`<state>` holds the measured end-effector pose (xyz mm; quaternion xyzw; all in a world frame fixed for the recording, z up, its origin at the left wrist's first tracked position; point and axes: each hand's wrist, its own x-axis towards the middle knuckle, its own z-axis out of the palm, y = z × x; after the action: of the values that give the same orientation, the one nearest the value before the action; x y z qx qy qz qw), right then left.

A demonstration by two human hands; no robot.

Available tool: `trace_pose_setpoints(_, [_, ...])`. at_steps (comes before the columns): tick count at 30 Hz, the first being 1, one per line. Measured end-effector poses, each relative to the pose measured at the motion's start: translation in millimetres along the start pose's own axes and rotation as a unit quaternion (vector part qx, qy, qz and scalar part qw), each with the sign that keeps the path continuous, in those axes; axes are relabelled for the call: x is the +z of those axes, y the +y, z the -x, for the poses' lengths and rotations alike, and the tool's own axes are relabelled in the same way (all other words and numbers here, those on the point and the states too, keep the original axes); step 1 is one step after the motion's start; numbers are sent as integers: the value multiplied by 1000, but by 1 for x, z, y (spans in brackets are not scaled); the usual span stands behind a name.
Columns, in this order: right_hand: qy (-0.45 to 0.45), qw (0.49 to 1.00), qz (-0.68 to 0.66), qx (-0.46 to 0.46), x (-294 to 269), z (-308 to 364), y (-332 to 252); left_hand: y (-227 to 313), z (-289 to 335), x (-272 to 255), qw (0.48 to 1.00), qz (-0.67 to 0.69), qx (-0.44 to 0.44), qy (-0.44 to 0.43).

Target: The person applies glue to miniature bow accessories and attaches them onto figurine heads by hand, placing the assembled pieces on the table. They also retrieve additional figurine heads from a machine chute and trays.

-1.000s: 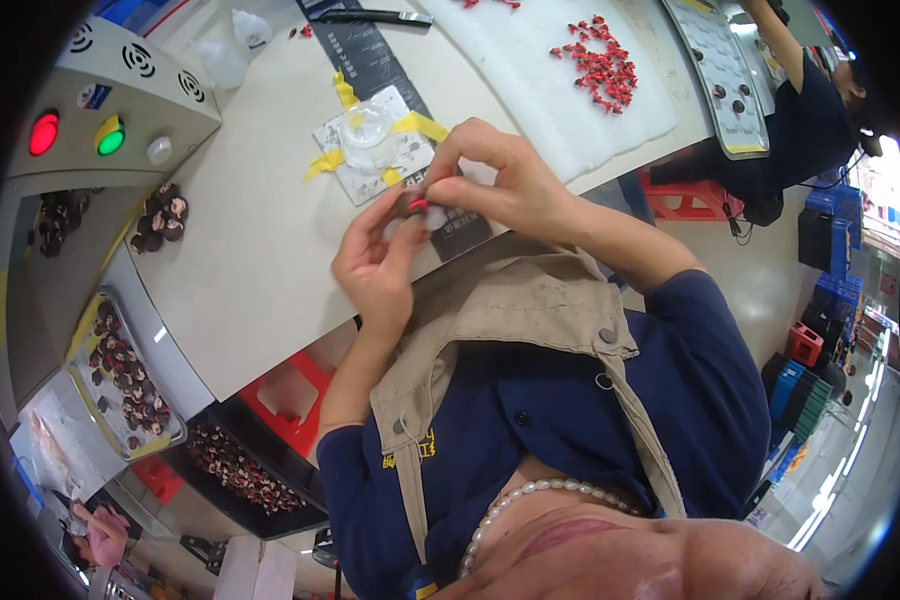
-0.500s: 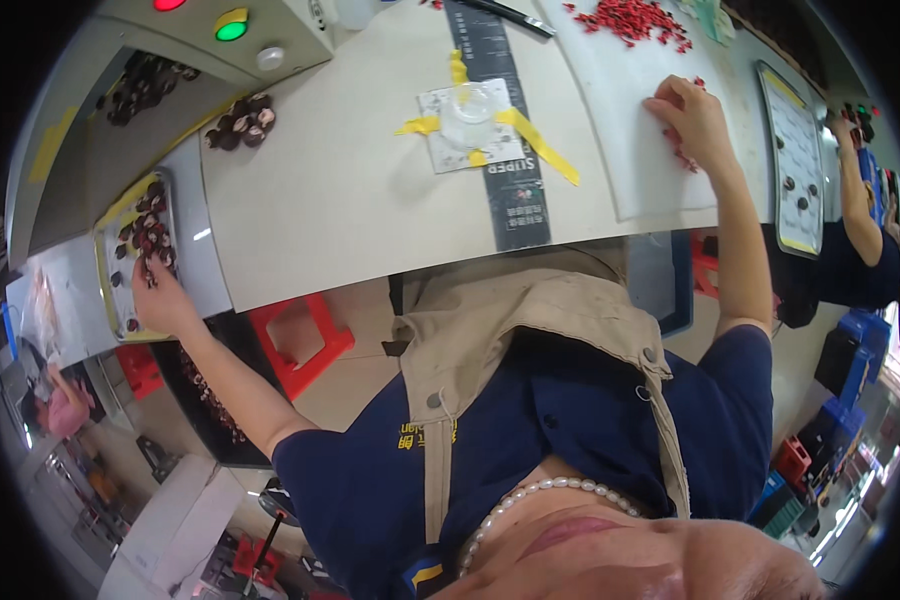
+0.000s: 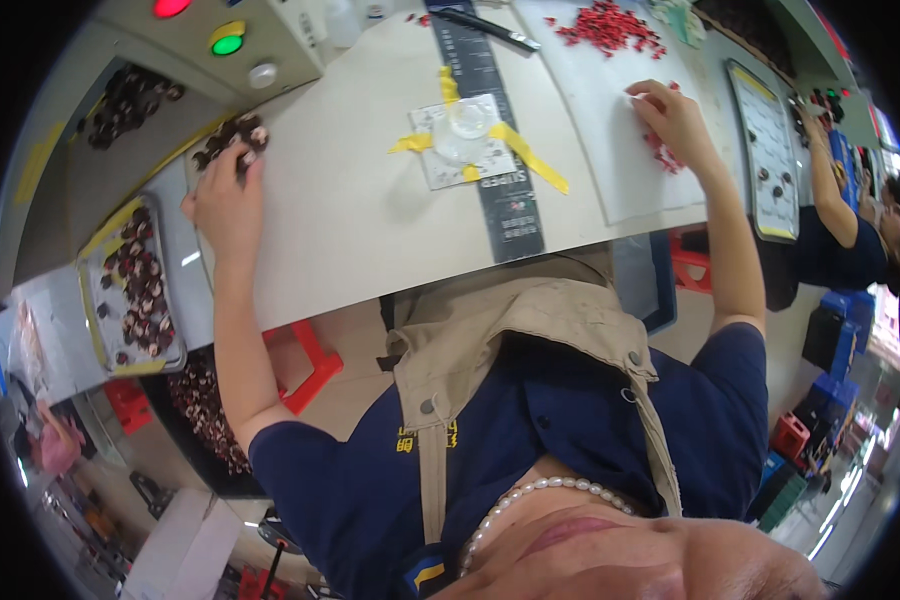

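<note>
My left hand (image 3: 228, 205) is at a pile of small round parts (image 3: 232, 138), dark brown with pale pinkish faces, on the left of the worktable. Its thumb and forefinger close around one part at the pile's near edge. Over a white mat (image 3: 610, 185), my right hand (image 3: 682, 130) is raised with its fingertips pinched together; what they hold, if anything, is too small to make out. Beneath that hand lie a few small red pieces (image 3: 662, 155), with a larger heap of red pieces (image 3: 610, 28) beyond. Between my hands, yellow tape fixes a clear round fixture (image 3: 467, 130) to the table.
At far left a metal tray (image 3: 88, 300) holds more dark round parts. A machine housing with red and green lights (image 3: 226, 42) stands behind the pile. A black pen-like tool (image 3: 485, 28) lies at the back. Another tray (image 3: 770, 215) is at right, near another person's arm (image 3: 832, 190).
My left hand has moved from the left tray up to the pile on the table. My right hand has shifted slightly over the white mat. The view has turned a little.
</note>
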<state>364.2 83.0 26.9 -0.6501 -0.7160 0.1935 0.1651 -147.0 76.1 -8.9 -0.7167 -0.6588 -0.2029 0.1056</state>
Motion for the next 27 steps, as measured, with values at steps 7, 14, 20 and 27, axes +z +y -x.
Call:
trace_pose_setpoints(7, [-25, 936, -347, 52, 9, 4, -5, 69, 37, -34, 748, 622, -225, -55])
trace_pose_setpoints(14, [-15, 920, -392, -29, 29, 11, -34, 143, 66, -16, 610, 760, -189, -120])
trace_pose_setpoints(20, [-42, 911, -411, -12, 46, 25, -84, 174, 65, -13, 514, 807, -240, -163])
trace_pose_setpoints(27, [-51, 906, -418, -44, 49, 9, -125, 181, 77, 1, 497, 814, -235, -190])
